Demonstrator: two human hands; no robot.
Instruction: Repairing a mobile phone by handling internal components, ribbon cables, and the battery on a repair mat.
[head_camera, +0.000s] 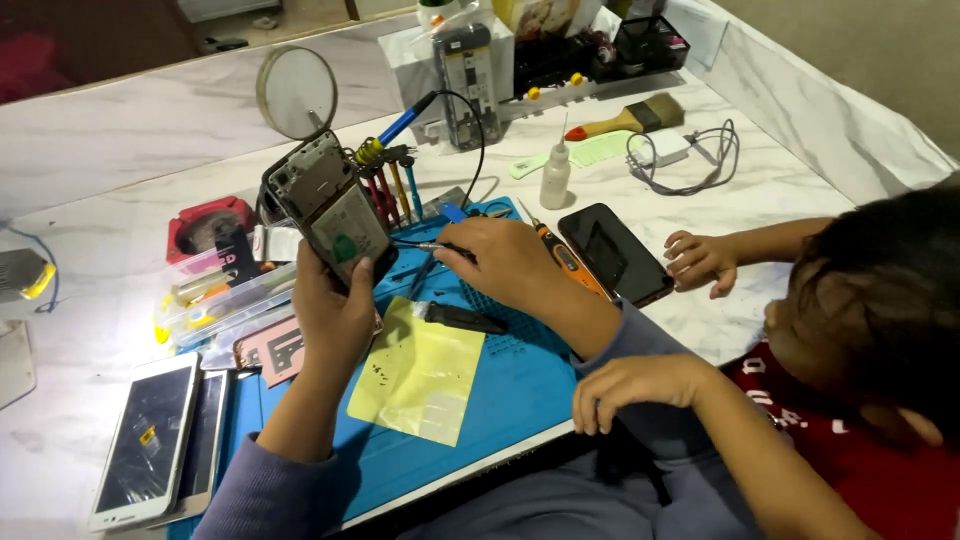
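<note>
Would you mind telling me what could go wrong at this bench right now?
The tiny screws lie loose on the yellow sheet, so a bump might scatter them. A second person's hand rests at the blue mat's edge close by. The left hand alone holds the opened phone upright; it may slip.

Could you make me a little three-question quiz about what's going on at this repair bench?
1. True or false: the left hand holds an opened phone upright above the blue mat.
2. What does the right hand grip? A) a paintbrush B) thin tweezers C) a squeeze bottle
3. Fill in: the tiny dark screws lie on a ______ sheet on the mat.

Key: 1 true. 2 B; the paintbrush and squeeze bottle lie untouched farther back. 3 yellow.
</note>
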